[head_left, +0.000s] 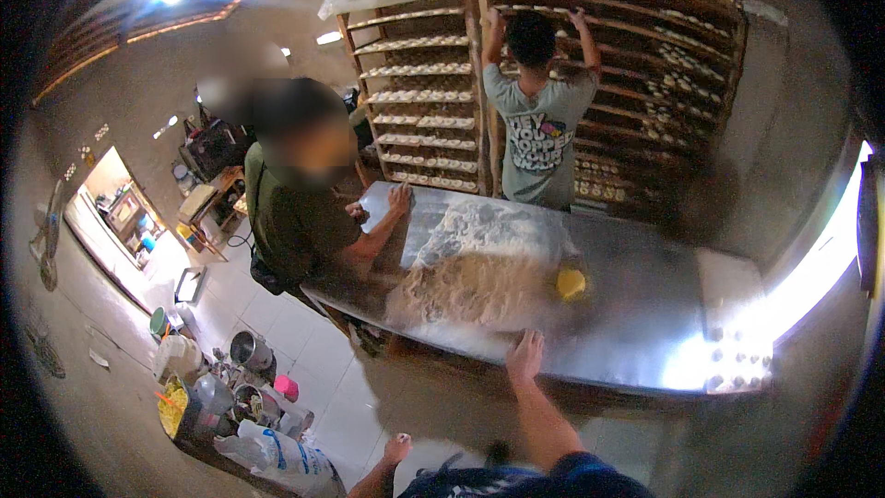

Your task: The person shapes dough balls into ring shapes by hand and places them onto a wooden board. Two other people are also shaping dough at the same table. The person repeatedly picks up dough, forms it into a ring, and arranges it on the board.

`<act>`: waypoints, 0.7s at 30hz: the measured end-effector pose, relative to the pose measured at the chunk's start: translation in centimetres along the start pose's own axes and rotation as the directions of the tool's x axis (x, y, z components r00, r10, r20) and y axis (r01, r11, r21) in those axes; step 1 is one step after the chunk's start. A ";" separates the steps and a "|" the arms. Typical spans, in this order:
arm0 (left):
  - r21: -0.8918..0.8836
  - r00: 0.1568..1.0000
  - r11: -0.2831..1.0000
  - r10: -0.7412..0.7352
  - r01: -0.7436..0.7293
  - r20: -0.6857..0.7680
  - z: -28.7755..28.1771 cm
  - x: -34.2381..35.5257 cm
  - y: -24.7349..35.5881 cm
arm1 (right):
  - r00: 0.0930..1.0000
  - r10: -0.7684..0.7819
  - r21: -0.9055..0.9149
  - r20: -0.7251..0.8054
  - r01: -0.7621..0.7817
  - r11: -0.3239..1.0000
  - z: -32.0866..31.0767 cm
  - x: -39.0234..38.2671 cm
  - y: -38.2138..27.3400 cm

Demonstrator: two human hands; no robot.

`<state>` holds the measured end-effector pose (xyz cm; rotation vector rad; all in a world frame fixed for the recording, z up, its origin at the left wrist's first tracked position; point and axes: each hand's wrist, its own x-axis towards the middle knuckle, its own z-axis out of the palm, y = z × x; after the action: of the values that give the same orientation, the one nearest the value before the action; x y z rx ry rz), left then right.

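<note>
My right hand (525, 353) rests on the near edge of a long metal table (636, 314), its fingers lying on the top with nothing seen in them. Down by my body, my left hand (398, 448) is held with curled fingers; whatever they may hold is hidden. Past my right hand, a heap of white flour (489, 226) covers the table's middle. A light brown, crumbly mass (475, 288) lies on its near side. Right of the heap sits a yellow lump (572, 285), apart from my fingers.
A person in dark clothing (300, 212) stands at the table's left end. Another person in a grey T-shirt (544, 143) reaches up to wooden racks (479, 74) holding dough pieces. Dough pieces (737, 360) sit at the table's right end. Pots (251, 350) and a sack (290, 461) stand lower left.
</note>
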<state>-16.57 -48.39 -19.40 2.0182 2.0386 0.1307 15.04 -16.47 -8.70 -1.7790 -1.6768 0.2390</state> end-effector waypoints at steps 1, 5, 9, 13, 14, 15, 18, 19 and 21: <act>-0.021 1.000 1.000 -0.013 0.013 0.008 -0.3 -0.5 -0.5 | 0.998 0.049 -0.044 0.034 -0.047 0.998 0.2 -0.1 0.0; 0.126 0.960 0.970 0.229 -0.210 -0.160 -1.5 -3.2 -3.8 | 0.997 -0.005 -0.086 -0.075 -0.002 0.996 0.6 -0.4 0.1; -0.362 0.988 0.921 -0.154 0.147 0.009 -1.8 -7.6 -5.6 | 0.999 0.029 -0.088 0.027 -0.026 0.996 1.7 -0.3 1.4; -0.711 0.640 0.116 -0.552 0.694 0.534 -2.3 -10.8 -7.0 | 0.983 -0.140 -0.194 -0.119 0.115 0.974 4.4 0.3 3.3; -0.622 0.452 -0.129 -0.577 0.772 0.680 -2.5 -11.2 -7.4 | 0.993 -0.049 -0.087 -0.110 0.039 0.995 4.9 0.3 3.7; -0.683 0.535 -0.066 -0.569 0.727 0.624 -2.7 -11.6 -7.9 | 0.973 -0.125 -0.084 -0.194 0.111 0.990 5.3 0.2 3.9; -0.648 0.457 -0.102 -0.627 0.755 0.631 -2.6 -13.2 -9.1 | 0.990 -0.102 -0.129 -0.099 0.089 0.988 5.3 -0.1 4.4; -0.742 0.526 -0.138 -0.622 0.656 0.580 -2.3 -13.8 -9.3 | 0.986 -0.135 -0.100 -0.098 0.125 0.987 5.0 -0.3 4.4; -0.751 0.470 -0.260 -0.644 0.607 0.603 -1.7 -14.5 -9.9 | 0.999 -0.029 -0.059 -0.043 0.026 0.998 4.8 0.1 4.1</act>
<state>-26.67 -62.77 -18.44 -0.0488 1.8279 0.9470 15.73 -14.57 -14.68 -1.7898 -1.6921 0.1387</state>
